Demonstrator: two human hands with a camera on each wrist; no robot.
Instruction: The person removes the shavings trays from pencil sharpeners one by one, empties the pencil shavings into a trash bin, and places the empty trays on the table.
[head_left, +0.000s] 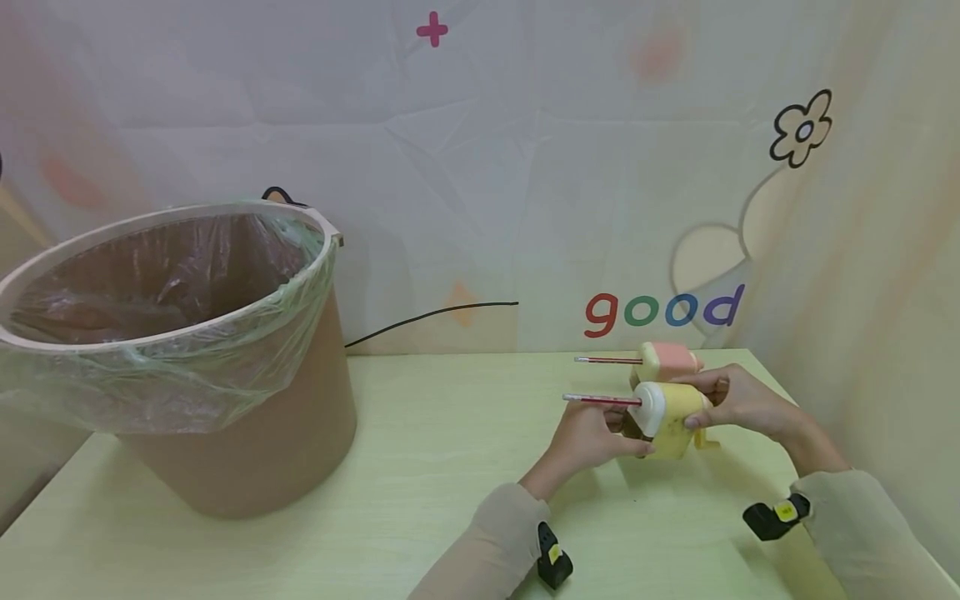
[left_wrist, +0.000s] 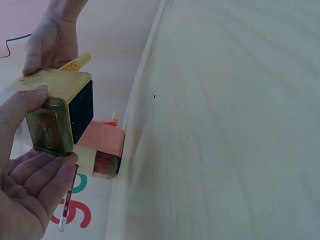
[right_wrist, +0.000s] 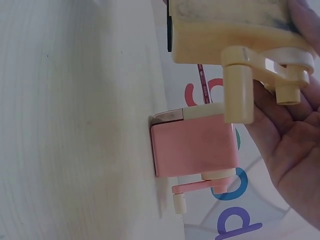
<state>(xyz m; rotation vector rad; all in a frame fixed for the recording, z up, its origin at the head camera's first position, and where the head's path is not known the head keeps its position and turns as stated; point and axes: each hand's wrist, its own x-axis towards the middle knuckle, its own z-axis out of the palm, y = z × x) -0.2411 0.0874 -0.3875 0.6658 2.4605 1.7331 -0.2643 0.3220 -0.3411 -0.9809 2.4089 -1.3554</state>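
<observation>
Both hands hold a yellow crank pencil sharpener (head_left: pixel 678 408) above the table, with a red pencil (head_left: pixel 600 400) sticking out of its white front. My left hand (head_left: pixel 588 433) grips the front end, thumb by the clear shavings drawer (left_wrist: pixel 49 127). My right hand (head_left: pixel 742 404) holds the rear end, near the yellow crank handle (right_wrist: pixel 238 92). Just behind, a pink pencil sharpener (right_wrist: pixel 195 146) stands on the table, and another red pencil (head_left: pixel 607 360) is in it. The dark base (left_wrist: pixel 81 110) of the yellow sharpener shows in the left wrist view.
A large brown trash bin (head_left: pixel 247 467) lined with a clear greenish bag (head_left: pixel 225 375) stands at the left of the pale table (head_left: pixel 450 467). A printed cloth (head_left: pixel 465 167) hangs behind the table's back edge.
</observation>
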